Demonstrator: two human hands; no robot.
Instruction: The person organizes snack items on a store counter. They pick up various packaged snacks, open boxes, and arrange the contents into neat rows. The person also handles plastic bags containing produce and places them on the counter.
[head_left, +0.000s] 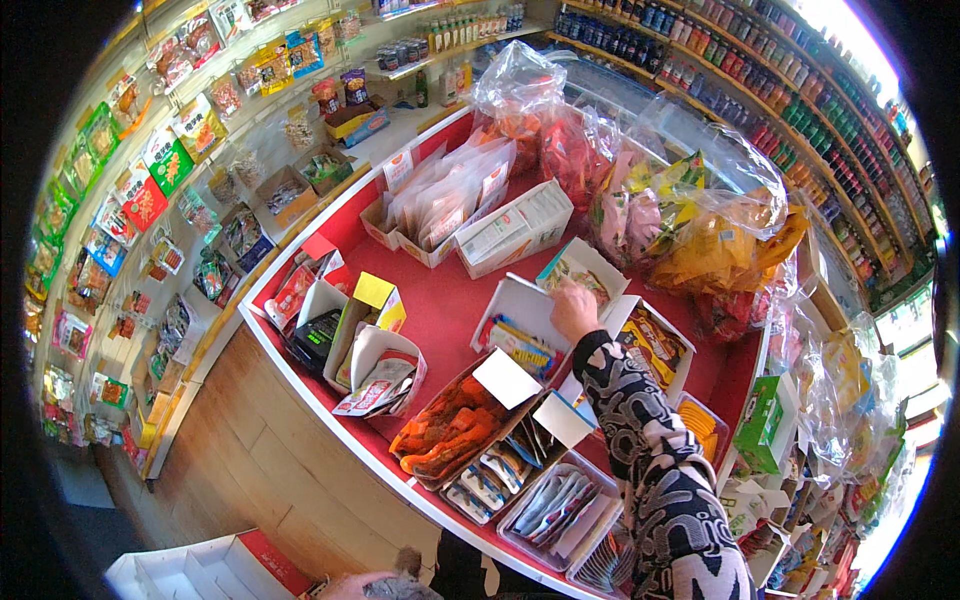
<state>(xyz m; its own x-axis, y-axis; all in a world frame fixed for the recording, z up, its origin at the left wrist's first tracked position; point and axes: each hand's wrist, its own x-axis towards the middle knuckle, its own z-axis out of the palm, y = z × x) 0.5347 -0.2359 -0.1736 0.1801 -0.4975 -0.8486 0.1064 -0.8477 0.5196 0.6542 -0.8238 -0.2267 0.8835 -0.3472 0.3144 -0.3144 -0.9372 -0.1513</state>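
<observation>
My right hand (577, 311), in a black and pale patterned sleeve, reaches over the red-lined display counter (442, 307). Its fingers are curled at the edge of an open white cardboard box (517, 296), which holds blue and yellow snack packets (517, 345). The fingertips are partly hidden. Beyond the hand stands an open box with a teal inner side (611, 274). Right of the wrist is a box of brown and yellow packets (652, 345). Nearer me lies a container of orange-red packets (457, 420). My left hand is out of view.
Snack boxes (382, 367) stand at the counter's left corner. A carton of clear sachets (450, 202) and a closed white box (517, 229) sit farther back. Bulging plastic bags (675, 217) crowd the far right. A white compartmented tray (202, 574) is at lower left. Stocked shelves surround the counter.
</observation>
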